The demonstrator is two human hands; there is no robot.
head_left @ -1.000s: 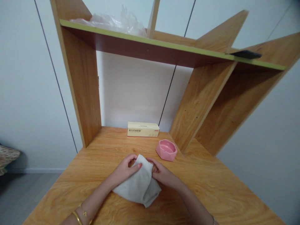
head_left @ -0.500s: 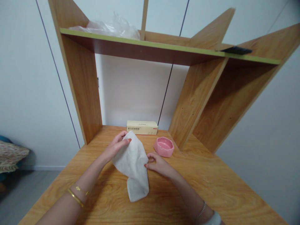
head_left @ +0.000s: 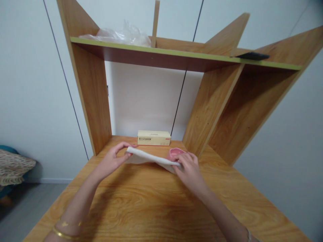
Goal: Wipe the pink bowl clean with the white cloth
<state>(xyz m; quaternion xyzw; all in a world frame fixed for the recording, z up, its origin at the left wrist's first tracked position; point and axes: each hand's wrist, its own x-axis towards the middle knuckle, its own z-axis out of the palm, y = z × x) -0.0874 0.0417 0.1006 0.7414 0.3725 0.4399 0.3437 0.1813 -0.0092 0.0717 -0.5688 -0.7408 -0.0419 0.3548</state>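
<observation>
Both my hands hold a white cloth (head_left: 151, 157) stretched out between them just above the wooden desk (head_left: 151, 208). My left hand (head_left: 112, 159) pinches its left end. The right end is gripped by my right hand (head_left: 189, 168), close in front of a pink bowl (head_left: 174, 152) that the hand and cloth partly hide. A cream box (head_left: 153, 137) lies at the back of the desk behind the cloth.
A wooden shelf unit (head_left: 214, 101) stands on the desk with upright panels left and right. On its top shelf lie a clear plastic bag (head_left: 121, 33) and a dark flat object (head_left: 252, 55). A patterned cushion (head_left: 12, 166) shows at far left.
The cloth hung crumpled between my hands; now it is pulled out lengthwise. My hands have moved apart and farther back, the right one reaching up to the pink bowl.
</observation>
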